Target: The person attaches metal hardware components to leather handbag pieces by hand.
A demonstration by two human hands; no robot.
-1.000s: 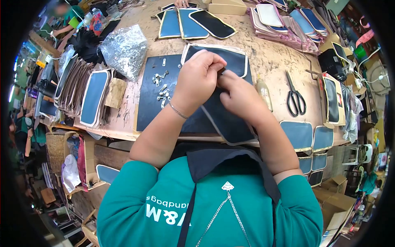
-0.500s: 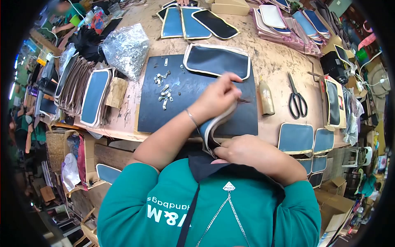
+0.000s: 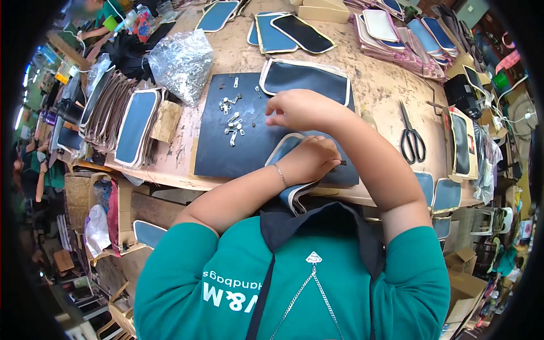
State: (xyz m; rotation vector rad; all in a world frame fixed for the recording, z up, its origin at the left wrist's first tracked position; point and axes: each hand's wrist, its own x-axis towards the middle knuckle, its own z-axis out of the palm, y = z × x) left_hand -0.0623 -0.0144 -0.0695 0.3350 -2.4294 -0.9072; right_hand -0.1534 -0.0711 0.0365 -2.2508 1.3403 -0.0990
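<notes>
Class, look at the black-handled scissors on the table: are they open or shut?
Shut. The scissors have their blades lying together, tapering to a single tip.

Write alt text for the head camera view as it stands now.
A person's left hand grips a blue panel with pale edging, while the right hand, fingers curled, is over a flat black rectangular mat near loose silver metal zipper pulls. Black-handled metal scissors lie on the worn wooden table to the right.

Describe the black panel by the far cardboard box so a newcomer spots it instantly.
Find the wooden table, then the cardboard box at its far side. Just nearer, the black panel overlaps a blue panel; its black face sets it apart.
</notes>
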